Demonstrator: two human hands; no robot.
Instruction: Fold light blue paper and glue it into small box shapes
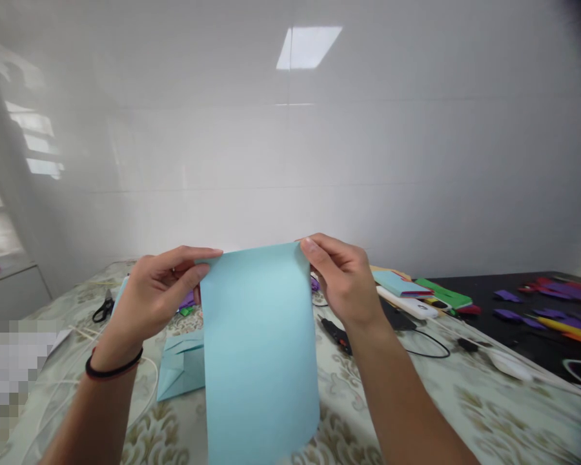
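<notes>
A light blue sheet of paper [259, 342] hangs upright in front of me, its lower part running out of the frame. My left hand [162, 287] pinches its upper left corner, and my right hand [339, 274] pinches the upper right corner. Behind the sheet, partly hidden by it, a folded light blue paper piece [180, 368] rests on the patterned tablecloth [348, 433]. The wrist of my left hand wears a dark band.
Black scissors [103, 307] lie at the left. A black tool [336, 336] is near my right wrist. Further right are stacked coloured papers [401, 284], a white device [407, 302], cables and purple pieces [552, 314] on a black surface [494, 336].
</notes>
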